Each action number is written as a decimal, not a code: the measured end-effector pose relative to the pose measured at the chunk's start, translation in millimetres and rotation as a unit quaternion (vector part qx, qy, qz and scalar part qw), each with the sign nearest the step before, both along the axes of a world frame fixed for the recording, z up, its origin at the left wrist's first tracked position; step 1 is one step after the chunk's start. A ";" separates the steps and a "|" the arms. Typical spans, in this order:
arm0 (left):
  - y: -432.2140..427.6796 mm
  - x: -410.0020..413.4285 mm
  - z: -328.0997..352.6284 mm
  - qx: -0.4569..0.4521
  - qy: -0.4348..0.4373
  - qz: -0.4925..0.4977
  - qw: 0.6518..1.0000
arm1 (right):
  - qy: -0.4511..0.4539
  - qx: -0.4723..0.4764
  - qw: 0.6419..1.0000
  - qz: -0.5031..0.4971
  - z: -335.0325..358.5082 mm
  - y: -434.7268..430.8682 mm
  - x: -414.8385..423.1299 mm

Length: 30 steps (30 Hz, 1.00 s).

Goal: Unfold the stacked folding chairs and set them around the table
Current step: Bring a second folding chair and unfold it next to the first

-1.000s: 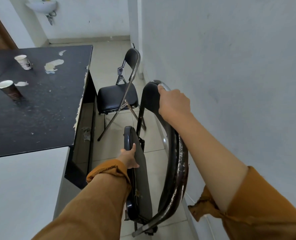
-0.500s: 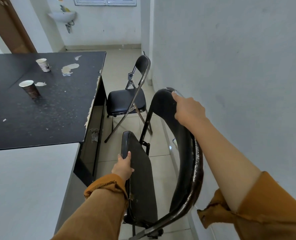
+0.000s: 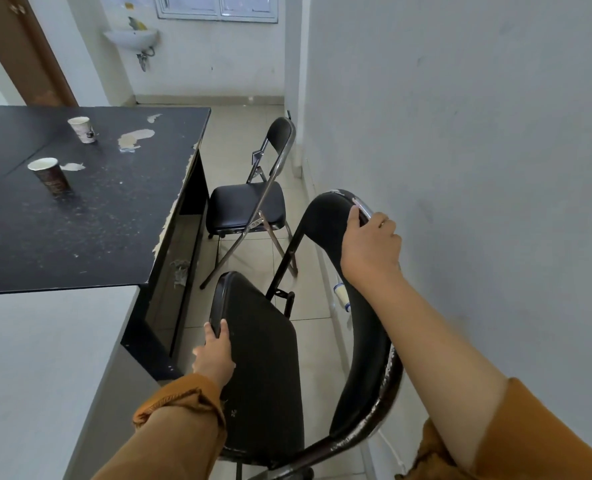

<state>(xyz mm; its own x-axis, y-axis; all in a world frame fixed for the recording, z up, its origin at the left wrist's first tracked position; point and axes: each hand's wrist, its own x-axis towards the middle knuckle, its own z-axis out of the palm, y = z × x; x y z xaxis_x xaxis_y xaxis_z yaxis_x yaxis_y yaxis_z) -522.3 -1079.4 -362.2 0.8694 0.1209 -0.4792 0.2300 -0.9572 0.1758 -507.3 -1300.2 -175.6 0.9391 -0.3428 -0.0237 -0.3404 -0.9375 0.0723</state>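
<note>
A black folding chair (image 3: 263, 368) stands close in front of me, its seat tilted partway down. My left hand (image 3: 214, 355) grips the seat's left front edge. My right hand (image 3: 370, 247) is closed over the top of the curved backrest (image 3: 360, 341). A second black folding chair (image 3: 246, 206) stands unfolded farther off, beside the right side of the black table (image 3: 97, 220). Its backrest is near the wall.
Two paper cups (image 3: 50, 176) (image 3: 82, 129) stand on the table's worn top. A white wall (image 3: 478, 168) runs close along my right. A washbasin (image 3: 131, 38) hangs on the far wall and a brown door (image 3: 27, 53) is at the back left. Tiled floor lies between table and wall.
The seat has swung down and away from the backrest under my left hand. My view has lifted, showing more of the far wall and window.
</note>
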 end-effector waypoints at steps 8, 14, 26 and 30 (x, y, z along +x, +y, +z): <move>0.9 2.4 -7.2 -0.011 0.001 0.011 1.000 | -0.010 -0.072 0.997 0.002 -13.3 0.6 -1.6; 6.9 5.6 -21.8 0.000 0.000 0.015 1.000 | -0.010 -0.059 0.998 -0.008 -18.6 -9.2 0.0; 23.4 6.4 -16.4 -0.018 0.006 -0.001 1.000 | -0.024 -0.071 0.997 -0.007 -17.3 44.2 4.6; 28.3 6.2 -19.5 -0.030 0.011 -0.008 0.999 | -0.032 -0.030 0.997 0.068 -54.8 104.2 0.1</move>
